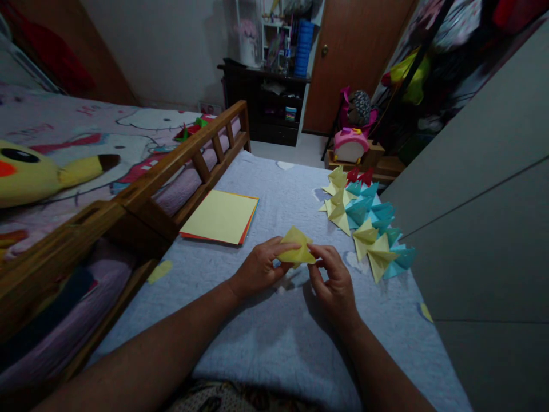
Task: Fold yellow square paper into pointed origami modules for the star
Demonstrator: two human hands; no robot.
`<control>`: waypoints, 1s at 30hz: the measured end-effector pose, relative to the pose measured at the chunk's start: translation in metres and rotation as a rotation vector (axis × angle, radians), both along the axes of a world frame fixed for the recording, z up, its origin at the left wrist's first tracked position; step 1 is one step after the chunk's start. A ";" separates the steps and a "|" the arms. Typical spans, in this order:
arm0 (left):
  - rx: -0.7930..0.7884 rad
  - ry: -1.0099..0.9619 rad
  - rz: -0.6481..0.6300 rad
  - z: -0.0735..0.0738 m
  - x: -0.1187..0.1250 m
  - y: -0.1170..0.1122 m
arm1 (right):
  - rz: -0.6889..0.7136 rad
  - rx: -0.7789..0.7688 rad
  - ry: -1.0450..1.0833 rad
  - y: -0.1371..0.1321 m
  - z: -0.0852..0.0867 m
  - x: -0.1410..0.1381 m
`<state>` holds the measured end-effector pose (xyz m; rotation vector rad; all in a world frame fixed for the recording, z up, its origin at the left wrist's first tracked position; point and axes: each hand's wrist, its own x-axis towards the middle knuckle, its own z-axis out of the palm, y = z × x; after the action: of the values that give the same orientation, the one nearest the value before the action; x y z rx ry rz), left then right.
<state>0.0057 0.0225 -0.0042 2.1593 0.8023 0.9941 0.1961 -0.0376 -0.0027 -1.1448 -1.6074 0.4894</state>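
A folded piece of yellow origami paper is held between both hands above the blue cloth. My left hand pinches its left side, thumb and fingers closed on it. On the other side, the fingertips of my right hand grip the right corner. A stack of square paper sheets, pale yellow on top with orange and blue edges showing, lies beyond my left hand. To the right stand several folded paper pieces in yellow, blue and red, grouped in rows.
A wooden bed rail runs along the left, with a yellow plush toy on the bedding behind it. A pale cabinet borders the right side. At the back are a dark shelf unit and a pink toy.
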 end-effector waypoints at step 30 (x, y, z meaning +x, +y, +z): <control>-0.352 -0.102 -0.031 0.008 -0.002 0.001 | 0.067 0.184 -0.227 -0.001 0.009 0.000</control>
<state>0.0040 0.0233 0.0043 1.8020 0.8236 0.8666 0.1959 -0.0388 0.0060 -1.0386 -1.8504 0.2536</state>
